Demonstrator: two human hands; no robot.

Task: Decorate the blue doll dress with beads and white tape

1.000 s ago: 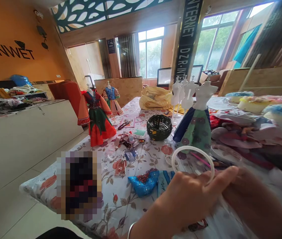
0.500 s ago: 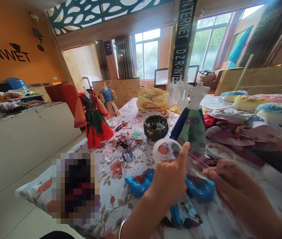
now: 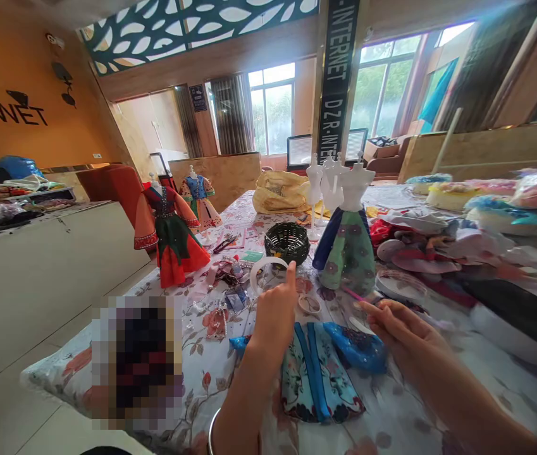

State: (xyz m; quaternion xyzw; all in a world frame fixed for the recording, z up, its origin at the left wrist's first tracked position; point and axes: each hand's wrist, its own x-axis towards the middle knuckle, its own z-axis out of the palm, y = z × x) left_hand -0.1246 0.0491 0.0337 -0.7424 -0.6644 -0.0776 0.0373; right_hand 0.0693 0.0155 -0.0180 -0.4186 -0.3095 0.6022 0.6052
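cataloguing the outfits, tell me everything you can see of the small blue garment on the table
The garment lies on the flowered tablecloth, between the left forearm and the right hand. Its pale blue body has a floral print, darker blue bands down the middle and a dark patterned hem. Shiny blue sleeve-like pieces lie at either side; the forearm hides part of one. It looks like smooth fabric. Neither hand grips it; whether the forearm touches it is unclear.

Basket (image 3: 296,248) and skirted mannequin (image 3: 348,246) (narrow gap between) block the hands (image 3: 275,306) ahead.
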